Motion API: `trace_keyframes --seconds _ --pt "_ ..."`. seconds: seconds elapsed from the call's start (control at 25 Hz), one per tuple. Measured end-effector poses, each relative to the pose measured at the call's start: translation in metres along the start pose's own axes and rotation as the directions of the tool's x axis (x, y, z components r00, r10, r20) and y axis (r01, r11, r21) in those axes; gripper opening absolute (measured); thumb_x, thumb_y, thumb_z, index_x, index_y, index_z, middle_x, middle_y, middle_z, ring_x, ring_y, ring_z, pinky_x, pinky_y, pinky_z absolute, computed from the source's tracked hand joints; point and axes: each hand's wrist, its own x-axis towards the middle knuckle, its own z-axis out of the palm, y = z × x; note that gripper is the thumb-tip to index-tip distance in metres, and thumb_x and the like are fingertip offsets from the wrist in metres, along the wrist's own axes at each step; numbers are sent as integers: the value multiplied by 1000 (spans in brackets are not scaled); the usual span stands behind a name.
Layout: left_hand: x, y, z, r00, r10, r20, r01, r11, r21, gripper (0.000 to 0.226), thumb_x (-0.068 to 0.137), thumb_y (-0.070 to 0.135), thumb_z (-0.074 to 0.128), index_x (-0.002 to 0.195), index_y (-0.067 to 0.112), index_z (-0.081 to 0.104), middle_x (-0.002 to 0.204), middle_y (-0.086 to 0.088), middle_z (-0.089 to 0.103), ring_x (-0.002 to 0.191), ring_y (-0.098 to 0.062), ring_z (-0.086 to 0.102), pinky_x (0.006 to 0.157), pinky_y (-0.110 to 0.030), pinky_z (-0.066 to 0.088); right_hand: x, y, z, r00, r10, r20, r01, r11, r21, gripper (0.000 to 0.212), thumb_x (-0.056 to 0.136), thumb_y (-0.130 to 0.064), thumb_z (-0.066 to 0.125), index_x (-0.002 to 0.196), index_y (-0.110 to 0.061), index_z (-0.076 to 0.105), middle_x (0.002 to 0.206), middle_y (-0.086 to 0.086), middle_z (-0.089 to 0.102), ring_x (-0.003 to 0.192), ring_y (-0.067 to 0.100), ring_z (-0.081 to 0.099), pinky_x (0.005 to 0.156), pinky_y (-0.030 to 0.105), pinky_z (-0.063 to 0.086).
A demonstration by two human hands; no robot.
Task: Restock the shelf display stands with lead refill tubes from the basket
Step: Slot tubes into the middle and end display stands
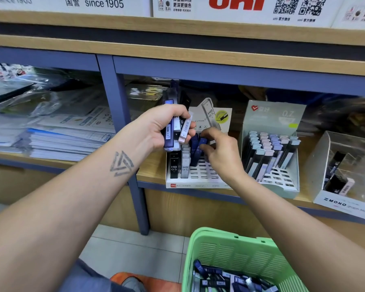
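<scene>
The right hand (216, 148) is pinching a navy tube (201, 144) into the white stand (198, 178), best kept upright over its slot, while the left hand (162, 127) is clutching spare tubes (177, 127).

My left hand (156, 127) is raised with the palm turned toward me, fingers curled round a bundle, a triangle tattoo showing on the inner forearm. My right hand (219, 150) reaches forward, back of the hand up, its fingertips (204, 137) bent down in a pinch. Both forearms are bare.
</scene>
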Motion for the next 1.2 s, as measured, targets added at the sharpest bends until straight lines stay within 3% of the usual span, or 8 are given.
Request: trace_keyframes --seconds 0.24,0.48,0.6,0.72,0.88,1.0,1.08,1.2 --pt "4 -1 -2 1000 -2 -6 2 1000 11 12 88 7 58 92 -3 64 76 -16 71 61 -24 67 55 -29 56 3 7 13 998 -64 13 65 996 -55 24 88 5 66 105 -11 73 97 5 72 90 20 66 82 36 53" --pt "4 -1 -2 1000 2 4 -2 1000 17 12 89 7 58 93 -3 64 75 -15 70 58 -23 67 57 -28 58 2 8 14 979 -204 22 203 944 -261 24 94 -4 61 111 -11 75 105 5 69 96 28 65 78 42 54" --pt "4 -2 0 1000 1 8 -1 1000 14 11 89 6 57 90 -2 64 74 -16 70 57 -23 67 55 -28 57 7 5 15 977 -208 54 214 924 -316 18 92 -2 61 102 -6 75 101 9 71 95 31 65 77 43 53" --pt "4 -3 1 1000 -6 21 5 1000 19 12 89 6 56 89 -3 63 76 -17 68 56 -23 66 48 -27 53 7 3 7 966 -249 65 257 915 -310 21 94 -4 60 105 -6 77 108 6 68 96 26 64 79 39 53" --pt "5 -2 1 1000 -16 18 16 1000 18 14 89 6 57 95 -5 63 73 -17 68 56 -24 66 46 -25 52 16 7 -29 983 -62 -175 19 972 -236 29 91 -2 55 111 -9 75 114 9 69 101 29 64 84 34 51" --pt "5 -3 3 999 -29 27 28 999 17 14 89 7 57 96 -4 62 73 -16 68 57 -23 65 48 -26 54 20 12 -36 998 58 -27 -64 943 -325 34 87 3 56 112 -11 74 111 13 72 101 32 66 85 36 54" --pt "5 -4 7 999 -36 36 36 999 17 14 90 7 56 97 -4 62 72 -16 68 56 -22 65 50 -26 55 18 15 -29 997 51 53 -28 928 -372 32 86 5 60 110 -12 74 110 12 71 99 31 67 86 39 57" --pt "4 -6 11 998 -35 51 34 999 30 15 90 7 56 99 -4 62 71 -16 68 57 -23 65 49 -26 54 17 18 -20 998 16 65 10 922 -388 25 88 5 64 106 -9 76 109 11 68 97 30 66 85 39 56"
